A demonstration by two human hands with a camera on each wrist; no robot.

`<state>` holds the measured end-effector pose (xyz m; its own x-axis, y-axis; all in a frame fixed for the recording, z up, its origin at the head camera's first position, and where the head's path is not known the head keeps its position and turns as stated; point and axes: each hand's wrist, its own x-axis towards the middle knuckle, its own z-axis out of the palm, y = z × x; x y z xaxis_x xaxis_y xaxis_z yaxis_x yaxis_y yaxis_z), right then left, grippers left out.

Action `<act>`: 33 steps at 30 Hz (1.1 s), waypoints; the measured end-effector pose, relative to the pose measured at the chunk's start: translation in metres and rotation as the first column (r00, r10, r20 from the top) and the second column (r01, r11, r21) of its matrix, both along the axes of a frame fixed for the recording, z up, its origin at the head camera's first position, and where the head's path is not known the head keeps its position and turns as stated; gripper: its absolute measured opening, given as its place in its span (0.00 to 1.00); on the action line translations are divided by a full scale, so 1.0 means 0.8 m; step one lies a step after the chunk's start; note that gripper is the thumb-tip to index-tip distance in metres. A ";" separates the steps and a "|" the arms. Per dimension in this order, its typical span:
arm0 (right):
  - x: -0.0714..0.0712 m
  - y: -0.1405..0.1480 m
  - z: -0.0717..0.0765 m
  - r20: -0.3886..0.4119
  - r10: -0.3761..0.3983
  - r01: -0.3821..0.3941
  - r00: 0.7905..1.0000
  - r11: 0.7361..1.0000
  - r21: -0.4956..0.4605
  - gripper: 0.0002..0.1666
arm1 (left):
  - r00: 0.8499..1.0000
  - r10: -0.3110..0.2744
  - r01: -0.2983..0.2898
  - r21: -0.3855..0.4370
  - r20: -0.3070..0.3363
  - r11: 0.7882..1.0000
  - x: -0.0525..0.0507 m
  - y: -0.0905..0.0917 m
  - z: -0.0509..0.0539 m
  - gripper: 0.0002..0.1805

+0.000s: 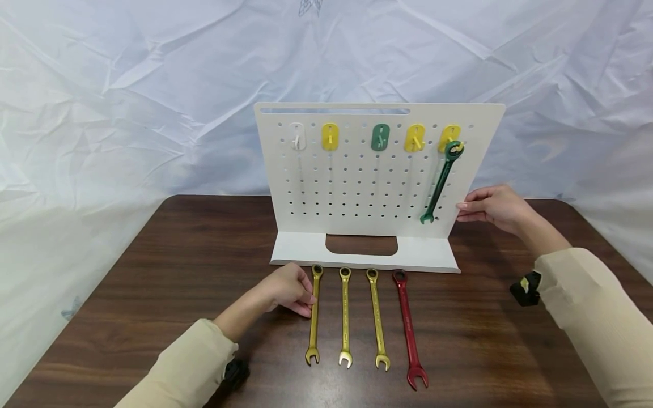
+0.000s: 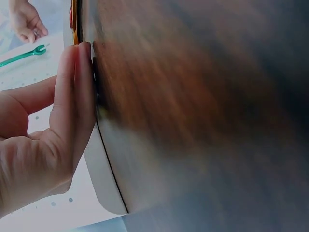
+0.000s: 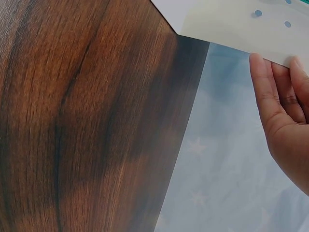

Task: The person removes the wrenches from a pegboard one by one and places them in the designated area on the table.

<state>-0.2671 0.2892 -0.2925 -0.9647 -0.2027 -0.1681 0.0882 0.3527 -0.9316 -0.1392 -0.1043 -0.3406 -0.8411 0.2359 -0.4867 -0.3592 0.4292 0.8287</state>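
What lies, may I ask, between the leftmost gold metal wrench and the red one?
In the head view, two gold metal wrenches lie there on the brown wood-grained table.

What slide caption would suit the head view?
Left hand touching the leftmost yellow wrench, right hand gripping the white board, green wrench hanging from a yellow hook.

No words, numbers or brands legible. Red wrench [image 1: 408,323] bears faint marking along shaft, too small to read. Similar faint marks on yellow wrenches [image 1: 345,313], likewise unreadable in head view.
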 end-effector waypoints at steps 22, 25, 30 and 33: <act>0.003 0.000 0.002 0.007 0.000 0.000 1.000 1.000 -0.031 0.06 | 1.000 0.023 -0.023 0.008 0.009 1.000 0.001 -0.002 0.007 0.05; 0.003 0.000 0.003 0.005 0.001 -0.001 1.000 1.000 -0.024 0.07 | 1.000 0.028 -0.028 0.016 0.004 0.999 -0.001 -0.002 0.009 0.05; 0.003 -0.001 0.003 0.000 0.003 -0.003 1.000 1.000 -0.020 0.07 | 0.999 0.036 -0.036 0.047 -0.008 0.998 -0.005 -0.003 0.015 0.01; 0.003 -0.002 0.002 -0.005 0.000 0.000 1.000 1.000 -0.014 0.07 | 0.999 0.047 -0.046 0.064 -0.014 0.997 -0.007 -0.002 0.018 0.02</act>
<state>-0.2648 0.2877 -0.2906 -0.9654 -0.2054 -0.1606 0.0836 0.3395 -0.9369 -0.1450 -0.1063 -0.3263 -0.8590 0.2264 -0.4591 -0.3649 0.3582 0.8594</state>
